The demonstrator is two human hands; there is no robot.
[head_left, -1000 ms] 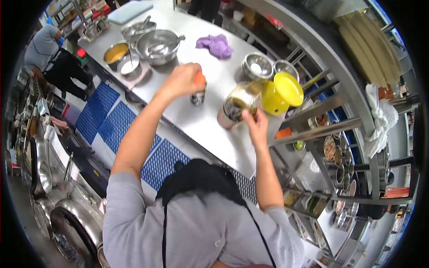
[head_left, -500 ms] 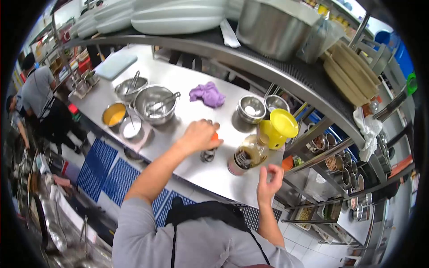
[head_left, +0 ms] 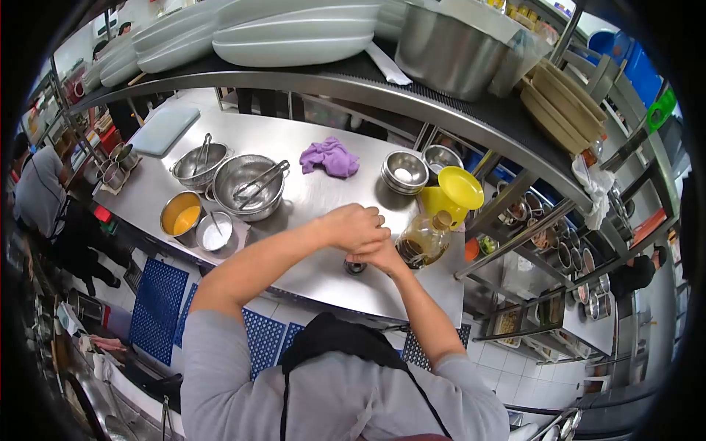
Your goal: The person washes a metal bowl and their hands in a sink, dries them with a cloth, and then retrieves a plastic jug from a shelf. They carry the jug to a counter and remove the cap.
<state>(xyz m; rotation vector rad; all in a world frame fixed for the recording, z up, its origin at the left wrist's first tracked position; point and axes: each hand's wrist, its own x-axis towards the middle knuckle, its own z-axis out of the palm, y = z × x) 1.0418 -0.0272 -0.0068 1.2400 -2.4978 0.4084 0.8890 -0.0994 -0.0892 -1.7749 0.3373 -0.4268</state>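
My left hand [head_left: 354,228] is closed over the top of a small glass and metal bottle [head_left: 355,267], whose upper part is hidden. Just below it, my right hand [head_left: 384,257] closes round the same bottle; the two hands touch. To their right stands a glass bottle of dark liquid [head_left: 424,239] with a stopper, in front of a yellow container [head_left: 461,190]. A crumpled purple cloth [head_left: 330,157] lies beyond my hands, and nested steel bowls [head_left: 404,173] stand to its right.
Left on the steel table [head_left: 316,275] are a colander [head_left: 250,187], a strainer [head_left: 200,163], a pot of orange liquid [head_left: 182,213], a bowl of white stuff [head_left: 214,231] and a cutting board [head_left: 166,131]. A shelf [head_left: 316,79] of plates crosses overhead. A person [head_left: 44,195] stands far left.
My right hand has moved left from beside the glass bottle, closing at the small bottle. My left hand has shifted slightly right, and its orange part is now hidden. The view has shifted.
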